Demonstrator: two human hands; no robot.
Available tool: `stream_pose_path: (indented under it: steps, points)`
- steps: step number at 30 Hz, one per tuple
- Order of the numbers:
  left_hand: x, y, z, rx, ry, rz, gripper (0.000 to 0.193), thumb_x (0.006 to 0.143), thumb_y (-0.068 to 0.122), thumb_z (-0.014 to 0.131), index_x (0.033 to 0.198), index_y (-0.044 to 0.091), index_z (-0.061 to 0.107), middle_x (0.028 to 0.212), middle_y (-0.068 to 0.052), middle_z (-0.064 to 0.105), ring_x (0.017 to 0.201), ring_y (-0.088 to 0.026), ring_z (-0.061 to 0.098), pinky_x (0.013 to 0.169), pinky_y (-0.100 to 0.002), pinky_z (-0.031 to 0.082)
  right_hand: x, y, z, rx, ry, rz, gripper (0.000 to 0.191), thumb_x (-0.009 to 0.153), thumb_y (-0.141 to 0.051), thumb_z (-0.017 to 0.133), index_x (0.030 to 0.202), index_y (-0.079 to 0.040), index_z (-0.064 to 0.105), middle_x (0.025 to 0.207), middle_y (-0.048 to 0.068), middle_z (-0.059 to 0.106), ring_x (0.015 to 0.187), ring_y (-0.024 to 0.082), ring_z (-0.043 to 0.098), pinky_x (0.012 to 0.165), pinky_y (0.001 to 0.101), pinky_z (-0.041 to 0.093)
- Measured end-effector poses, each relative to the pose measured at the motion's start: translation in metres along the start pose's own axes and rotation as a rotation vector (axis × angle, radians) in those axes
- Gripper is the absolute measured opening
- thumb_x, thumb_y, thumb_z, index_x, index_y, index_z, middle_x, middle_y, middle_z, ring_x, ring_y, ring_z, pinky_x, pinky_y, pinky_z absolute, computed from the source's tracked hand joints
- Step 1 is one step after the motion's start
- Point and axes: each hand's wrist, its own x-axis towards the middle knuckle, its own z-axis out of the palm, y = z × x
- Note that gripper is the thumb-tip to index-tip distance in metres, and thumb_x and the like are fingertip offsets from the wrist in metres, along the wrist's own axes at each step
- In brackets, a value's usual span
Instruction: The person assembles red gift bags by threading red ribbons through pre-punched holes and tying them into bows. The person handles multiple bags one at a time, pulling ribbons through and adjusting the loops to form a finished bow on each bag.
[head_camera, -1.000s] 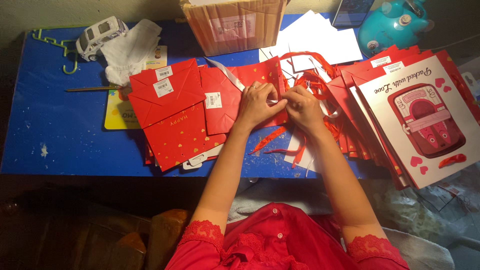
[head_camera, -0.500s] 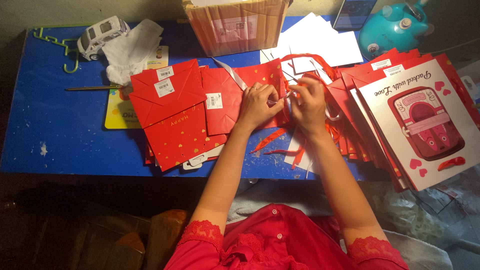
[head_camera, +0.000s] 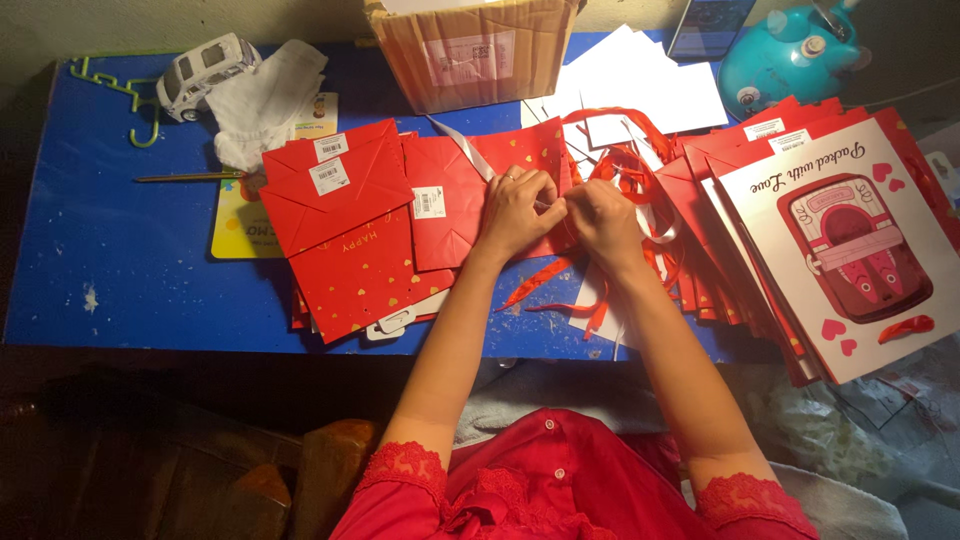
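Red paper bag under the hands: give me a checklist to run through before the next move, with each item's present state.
1. Red paper bag lies flat on the blue table: ok.
2. Left hand rests on the bag: ok.
3. Right hand meets the left at the bag's edge: ok.
4. Ribbon pinched in the fingertips: cannot tell, too small.
5. Loose red ribbons beside the right hand: ok.
6. Stack of folded red bags lies apart from the hands: ok.

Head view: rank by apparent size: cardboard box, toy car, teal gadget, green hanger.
1. cardboard box, clearly largest, though cut off by the top edge.
2. teal gadget, also partly cut off.
3. toy car and green hanger: similar extent, so unranked; the hanger is only a thin outline.
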Motion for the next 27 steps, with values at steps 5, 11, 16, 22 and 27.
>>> stream_pose_path:
  steps: [5,11,16,22,27]
  points:
    - [0.0,0.001,0.0,-0.008,-0.003,0.0,0.024,0.082,0.032,0.073,0.078,0.013,0.059,0.08,0.002,0.064,0.091,-0.024,0.059,0.089,-0.042,0.042,0.002,-0.001,-0.006,0.091,0.115,0.095,0.009,0.095,-0.004,0.071,0.104,-0.004,0.068,0.101,0.012,0.068,0.086,0.023,0.069,0.074,0.0344,0.055]
    - [0.0,0.002,0.0,-0.004,0.002,0.003,0.024,0.08,0.031,0.073,0.078,0.013,0.058,0.08,0.001,0.064,0.089,-0.024,0.059,0.089,-0.042,0.042,0.006,-0.009,-0.01,0.016,0.013,-0.155,0.019,0.088,-0.006,0.074,0.106,-0.005,0.069,0.109,0.01,0.069,0.1,0.026,0.066,0.087,0.0395,0.051]
    - [0.0,0.001,-0.002,-0.008,0.013,0.029,0.023,0.085,0.032,0.073,0.081,0.014,0.061,0.081,0.002,0.066,0.09,-0.023,0.061,0.09,-0.042,0.043,0.003,-0.002,-0.008,0.019,-0.055,-0.14,0.016,0.088,-0.006,0.073,0.103,-0.004,0.068,0.1,0.01,0.067,0.094,0.028,0.065,0.082,0.0401,0.049]
    - [0.0,-0.002,-0.012,-0.032,-0.044,0.06,0.016,0.079,0.026,0.073,0.086,0.014,0.067,0.079,0.0,0.068,0.087,-0.023,0.064,0.087,-0.041,0.046,0.0,0.006,-0.003,0.025,-0.076,0.003,0.013,0.086,-0.004,0.073,0.099,-0.005,0.069,0.085,0.01,0.062,0.082,0.029,0.063,0.073,0.04,0.049]
    - [0.0,-0.001,-0.013,-0.014,-0.04,0.063,0.014,0.079,0.024,0.074,0.084,0.014,0.066,0.077,0.0,0.068,0.087,-0.022,0.064,0.087,-0.04,0.046,-0.001,0.007,0.0,-0.01,-0.036,0.023,0.018,0.084,-0.002,0.07,0.102,-0.006,0.071,0.087,0.01,0.063,0.082,0.03,0.065,0.071,0.0408,0.05]
